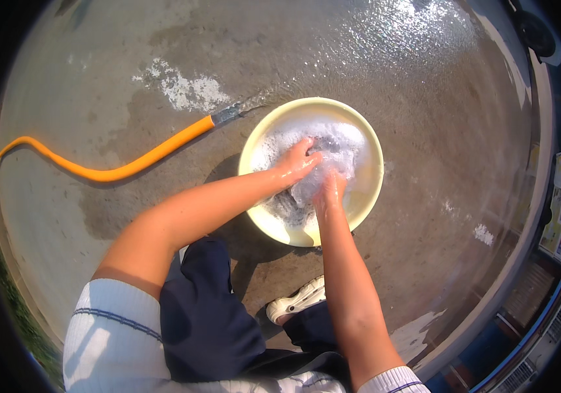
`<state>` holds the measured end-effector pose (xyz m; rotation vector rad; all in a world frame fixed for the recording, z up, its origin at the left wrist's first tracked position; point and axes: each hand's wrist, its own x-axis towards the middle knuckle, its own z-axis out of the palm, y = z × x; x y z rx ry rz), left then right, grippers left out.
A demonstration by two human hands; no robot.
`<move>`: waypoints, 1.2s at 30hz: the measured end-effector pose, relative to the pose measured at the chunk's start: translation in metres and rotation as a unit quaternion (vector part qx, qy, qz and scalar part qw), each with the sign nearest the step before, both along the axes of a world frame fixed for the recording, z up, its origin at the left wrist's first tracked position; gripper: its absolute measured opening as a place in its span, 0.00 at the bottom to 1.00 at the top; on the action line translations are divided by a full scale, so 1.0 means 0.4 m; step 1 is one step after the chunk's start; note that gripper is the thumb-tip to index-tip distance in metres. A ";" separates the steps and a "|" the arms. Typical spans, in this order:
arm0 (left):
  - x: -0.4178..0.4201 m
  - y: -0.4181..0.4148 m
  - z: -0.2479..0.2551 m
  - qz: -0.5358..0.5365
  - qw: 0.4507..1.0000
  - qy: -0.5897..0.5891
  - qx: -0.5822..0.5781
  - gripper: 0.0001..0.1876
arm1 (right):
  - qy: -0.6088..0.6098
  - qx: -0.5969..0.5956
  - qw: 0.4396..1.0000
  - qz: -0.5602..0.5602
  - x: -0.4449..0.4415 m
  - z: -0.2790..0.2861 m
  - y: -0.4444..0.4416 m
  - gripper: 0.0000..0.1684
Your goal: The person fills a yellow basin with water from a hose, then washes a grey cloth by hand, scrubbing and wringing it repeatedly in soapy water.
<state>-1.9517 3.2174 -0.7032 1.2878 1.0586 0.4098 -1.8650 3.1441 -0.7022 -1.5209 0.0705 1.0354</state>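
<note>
A round pale-yellow plastic basin (376, 147) stands on the ground before me, holding water and white suds (273, 142). A wet, dark greyish cloth (288, 204) lies partly under the foam. My left hand (300, 161) reaches in from the left and touches the soaked cloth, thumb and fingers somewhat apart and the fingertips sunk in suds. Close beside it, my right hand (332, 189) dips into the foamy bundle from the near side. Its fingers are hidden by lather, so its grip does not show. Both hands are wet.
An orange hose (152, 156) curves in from the left; water runs from its clear end (226, 114) across wet concrete (418, 113). My cream clog (297, 299) and dark-trousered knee (207, 294) are near the basin. A low kerb (521, 260) edges the right side.
</note>
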 end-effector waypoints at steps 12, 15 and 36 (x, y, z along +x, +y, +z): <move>-0.017 0.061 0.166 0.142 0.833 -0.123 -0.520 0.21 | -0.343 -0.031 0.931 0.123 -0.153 0.237 0.081 0.23; -0.013 0.025 0.123 0.165 0.896 -0.143 -0.388 0.18 | -0.310 -0.026 0.943 0.114 -0.092 0.181 0.115 0.17; -0.044 0.046 0.054 -0.031 0.989 -0.074 0.123 0.07 | -0.079 0.009 0.997 0.020 0.009 0.064 0.019 0.21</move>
